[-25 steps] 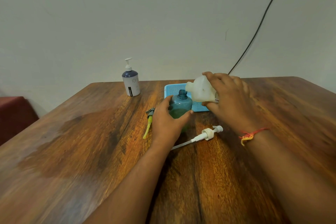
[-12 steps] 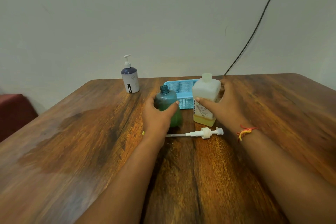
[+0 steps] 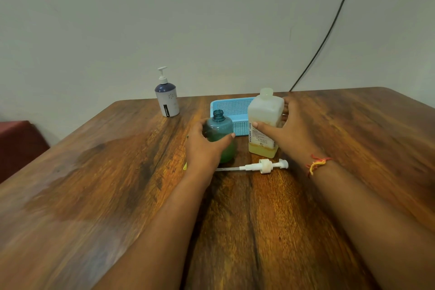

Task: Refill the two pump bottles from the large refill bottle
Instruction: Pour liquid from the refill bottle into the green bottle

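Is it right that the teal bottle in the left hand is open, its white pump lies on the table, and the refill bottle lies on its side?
Not quite. In the head view the refill bottle stands upright on the table, right hand around it. The teal bottle in the left hand is open; the white pump lies before it.

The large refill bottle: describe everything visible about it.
The large refill bottle is square-shouldered, of cloudy white translucent plastic, with a short neck whose top looks pale; cap or bare mouth cannot be told. A white label with upright dark print covers its front. Yellow liquid shows only in a low band at the bottom. It stands upright on the wooden table, in front of the blue basket. The right hand wraps its side, thumb across the label.
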`<act>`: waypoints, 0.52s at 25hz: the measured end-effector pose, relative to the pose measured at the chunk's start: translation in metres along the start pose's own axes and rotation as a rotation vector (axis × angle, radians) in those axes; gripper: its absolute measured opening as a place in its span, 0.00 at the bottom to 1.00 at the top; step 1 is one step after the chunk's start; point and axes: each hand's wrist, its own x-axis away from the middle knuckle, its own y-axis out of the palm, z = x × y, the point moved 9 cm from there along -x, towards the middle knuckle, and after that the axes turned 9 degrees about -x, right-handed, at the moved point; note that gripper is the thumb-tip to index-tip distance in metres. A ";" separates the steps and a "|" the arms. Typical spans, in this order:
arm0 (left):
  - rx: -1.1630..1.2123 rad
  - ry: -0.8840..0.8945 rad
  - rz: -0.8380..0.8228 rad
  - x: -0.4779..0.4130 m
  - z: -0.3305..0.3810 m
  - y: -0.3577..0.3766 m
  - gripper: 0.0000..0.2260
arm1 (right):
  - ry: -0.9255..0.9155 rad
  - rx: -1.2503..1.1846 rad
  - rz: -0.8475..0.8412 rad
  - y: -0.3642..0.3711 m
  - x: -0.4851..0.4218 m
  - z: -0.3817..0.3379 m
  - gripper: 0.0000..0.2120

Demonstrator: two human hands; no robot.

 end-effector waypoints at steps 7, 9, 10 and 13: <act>-0.062 0.041 -0.094 0.008 0.009 0.001 0.34 | 0.007 0.087 0.041 -0.008 0.005 0.005 0.45; 0.062 0.056 0.019 0.007 0.013 -0.016 0.26 | -0.071 0.281 0.173 -0.019 0.008 -0.009 0.46; 0.124 0.077 0.105 0.005 0.014 -0.029 0.22 | -0.155 0.331 0.246 -0.024 0.013 -0.023 0.41; 0.111 0.062 0.330 -0.003 0.005 -0.066 0.11 | -0.386 0.250 0.291 -0.023 0.036 -0.062 0.25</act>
